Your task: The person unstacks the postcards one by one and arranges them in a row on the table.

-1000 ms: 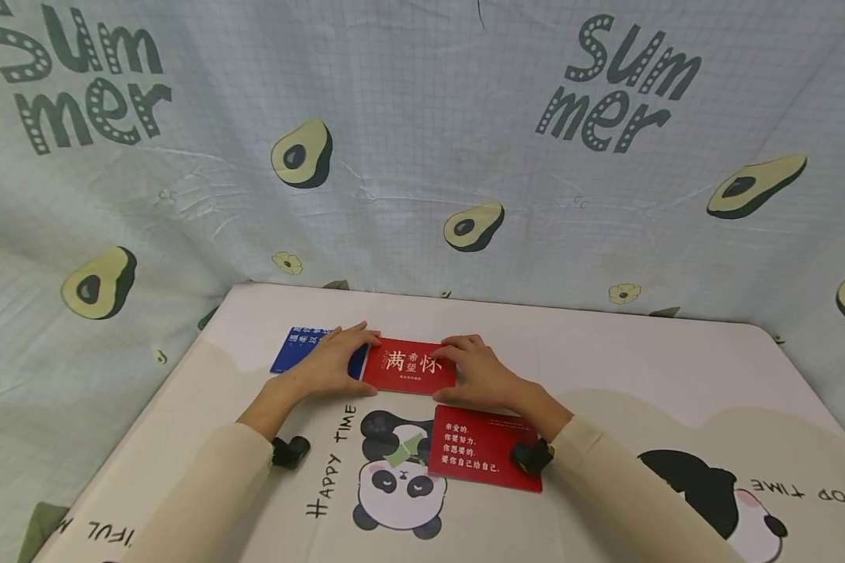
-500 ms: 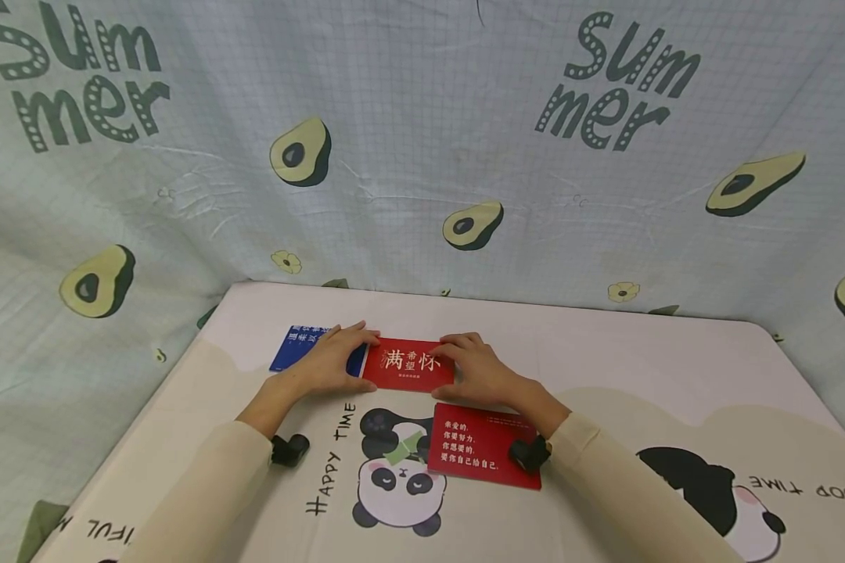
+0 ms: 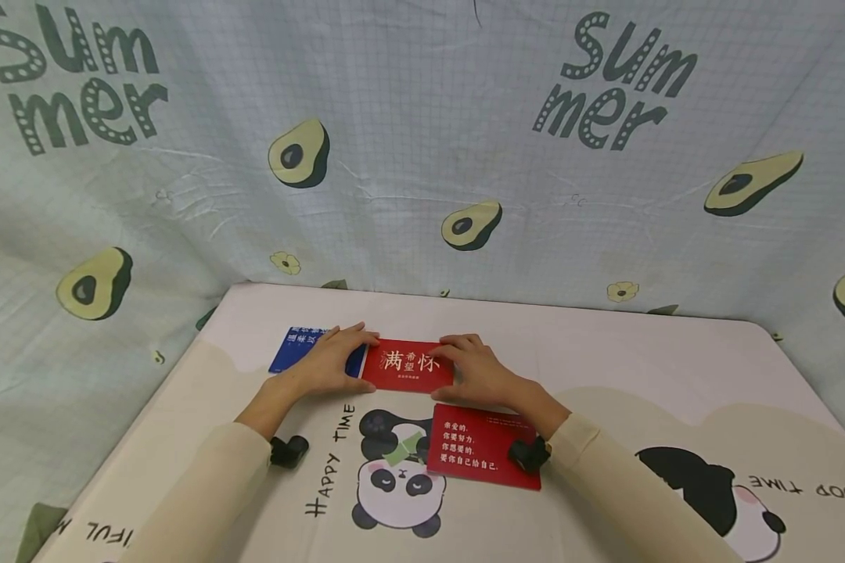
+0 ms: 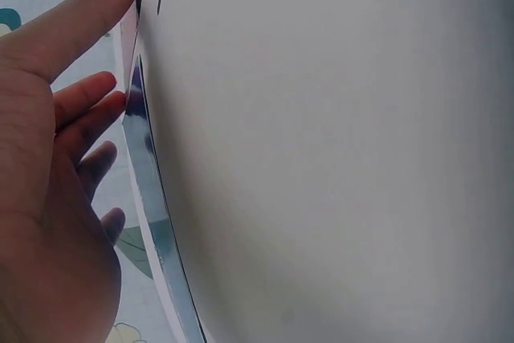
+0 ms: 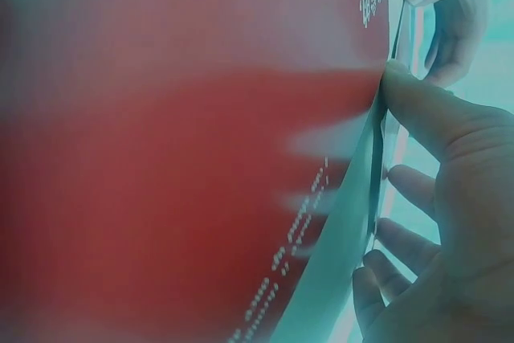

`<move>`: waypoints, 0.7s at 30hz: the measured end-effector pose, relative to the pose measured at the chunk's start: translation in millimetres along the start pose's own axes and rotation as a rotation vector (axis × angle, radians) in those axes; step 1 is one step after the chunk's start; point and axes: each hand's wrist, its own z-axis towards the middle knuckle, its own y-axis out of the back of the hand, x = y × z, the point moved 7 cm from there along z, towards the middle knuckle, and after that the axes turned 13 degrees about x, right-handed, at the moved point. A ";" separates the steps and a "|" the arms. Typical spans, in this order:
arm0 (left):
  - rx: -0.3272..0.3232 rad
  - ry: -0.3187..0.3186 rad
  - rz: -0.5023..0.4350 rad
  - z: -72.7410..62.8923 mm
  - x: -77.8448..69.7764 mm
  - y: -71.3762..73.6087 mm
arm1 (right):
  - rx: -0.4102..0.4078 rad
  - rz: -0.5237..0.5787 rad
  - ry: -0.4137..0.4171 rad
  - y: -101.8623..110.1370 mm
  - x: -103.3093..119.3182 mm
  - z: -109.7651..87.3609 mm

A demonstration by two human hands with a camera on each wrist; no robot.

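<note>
In the head view a red card [image 3: 408,377] with white characters lies flat on the table between my two hands. My left hand [image 3: 324,364] grips its left end, thumb at the near corner and index finger at the far corner. My right hand [image 3: 484,377] holds the right end in the same way. Under the left hand, a blue card [image 3: 292,356] with white writing is partly covered. Closer to me lies a second red card [image 3: 472,447], partly beneath my right wrist; this card [image 5: 161,198] fills much of the right wrist view.
The tabletop [image 3: 577,485] is covered with a pale panda-print cloth. Behind its far edge hangs a light curtain [image 3: 394,141] with avocado prints and lettering. A dark band with a small black device [image 3: 531,453] sits on each wrist.
</note>
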 end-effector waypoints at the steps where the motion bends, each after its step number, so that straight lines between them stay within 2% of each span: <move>1: -0.001 -0.003 -0.001 -0.1 -0.3 0.2 | 0.000 -0.003 -0.002 -0.2 -0.2 0.2; 21: 0.011 0.022 0.000 0.9 1.9 -2.3 | 0.006 -0.022 -0.009 -1.0 -1.8 0.3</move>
